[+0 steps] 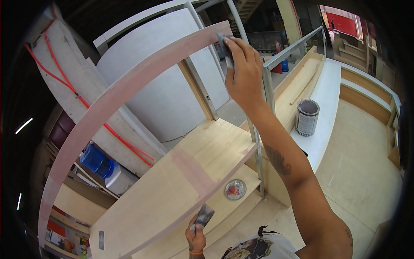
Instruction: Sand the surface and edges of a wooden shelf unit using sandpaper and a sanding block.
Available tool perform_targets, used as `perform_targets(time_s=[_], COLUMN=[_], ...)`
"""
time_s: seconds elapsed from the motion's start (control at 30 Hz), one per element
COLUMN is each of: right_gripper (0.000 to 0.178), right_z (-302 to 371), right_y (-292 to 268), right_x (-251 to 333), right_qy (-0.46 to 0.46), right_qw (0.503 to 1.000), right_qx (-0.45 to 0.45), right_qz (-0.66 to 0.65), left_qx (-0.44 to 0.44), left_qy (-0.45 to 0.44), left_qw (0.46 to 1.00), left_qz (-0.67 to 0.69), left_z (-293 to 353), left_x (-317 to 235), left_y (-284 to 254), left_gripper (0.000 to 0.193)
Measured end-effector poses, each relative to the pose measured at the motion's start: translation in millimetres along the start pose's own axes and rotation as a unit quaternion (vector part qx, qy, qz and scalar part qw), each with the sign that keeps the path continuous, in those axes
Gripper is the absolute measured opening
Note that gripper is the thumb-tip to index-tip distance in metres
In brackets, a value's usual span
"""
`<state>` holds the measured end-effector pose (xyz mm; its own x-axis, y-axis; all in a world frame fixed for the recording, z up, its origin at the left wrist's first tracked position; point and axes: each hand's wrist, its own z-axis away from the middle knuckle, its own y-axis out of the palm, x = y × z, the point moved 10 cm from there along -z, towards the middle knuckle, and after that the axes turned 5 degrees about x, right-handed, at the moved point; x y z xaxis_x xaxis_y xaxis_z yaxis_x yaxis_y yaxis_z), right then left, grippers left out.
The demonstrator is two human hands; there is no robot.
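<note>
My right hand [246, 73] is raised and closed around a putty knife [225, 52]. The blade's tip touches the upper right end of a curved band [108, 97] coated in pinkish filler. Low in front of me, my left hand [196, 236] grips a flat grey scraper [204, 215], its face smeared with filler. Beyond that hand, a curved wooden shelf board [159, 196] carries a pink filler streak [189, 170]. A round metal lid [235, 189] with a reddish-orange dab on it rests on the lower step.
An open metal can [307, 117] stands on a white surface at the right. Metal frame posts [267, 86] rise beside my right forearm. Behind the band are a large white curved panel [159, 82] and a concrete column with red tubing [86, 103]. A blue water bottle [97, 160] is at left.
</note>
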<state>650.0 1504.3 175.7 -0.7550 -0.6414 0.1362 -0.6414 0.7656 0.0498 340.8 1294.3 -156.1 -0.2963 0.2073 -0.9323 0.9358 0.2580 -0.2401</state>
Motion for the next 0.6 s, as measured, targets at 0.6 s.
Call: perform_targets(time_s=[0.6], right_gripper=[0.055], right_z=[60], right_y=[-14], right_x=[176], right_qy=[-0.076], right_qw=[0.876], right_qx=[0.241], right_qz=[-0.410], left_qx=[0.023], left_qy=[-0.172], left_qw=[0.689], left_qz=[0.703], left_z=[-50], left_x=[-24], left_y=[22], left_gripper=[0.032])
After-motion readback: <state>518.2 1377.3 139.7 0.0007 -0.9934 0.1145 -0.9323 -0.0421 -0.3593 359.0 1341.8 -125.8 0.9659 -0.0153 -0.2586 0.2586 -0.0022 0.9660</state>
